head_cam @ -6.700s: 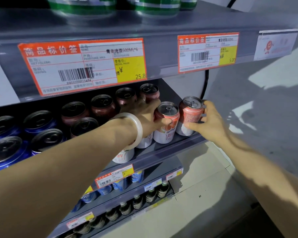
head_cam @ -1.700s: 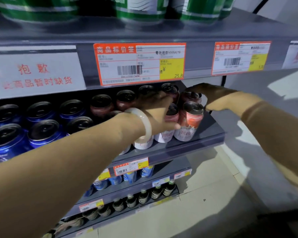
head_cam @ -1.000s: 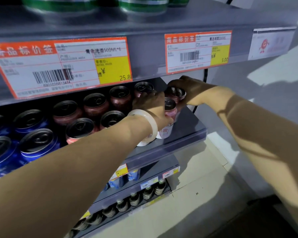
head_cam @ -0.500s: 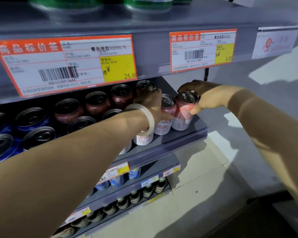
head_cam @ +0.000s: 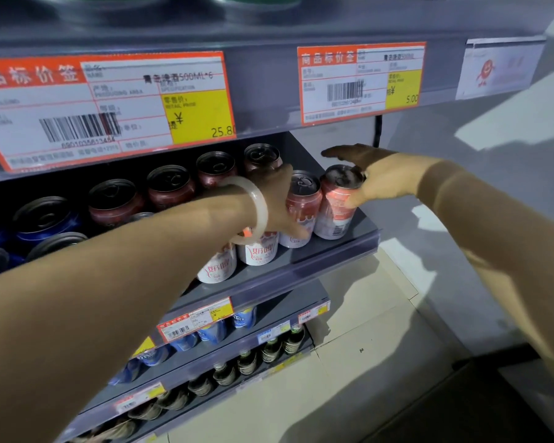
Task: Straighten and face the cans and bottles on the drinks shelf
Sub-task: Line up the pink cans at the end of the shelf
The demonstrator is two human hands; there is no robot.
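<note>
Standing at the shelf edge, the end can touches the opened right hand, released since before; left hand grips its neighbour can.

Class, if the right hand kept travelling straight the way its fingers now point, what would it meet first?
Probably the back-row red can; the right hand points leftward above the end can, though depth is unclear.

My way in is the low slot under the price-tag rail, packed left and far with red cans and blue cans, while bare shelf lies open right of the end can.
</note>
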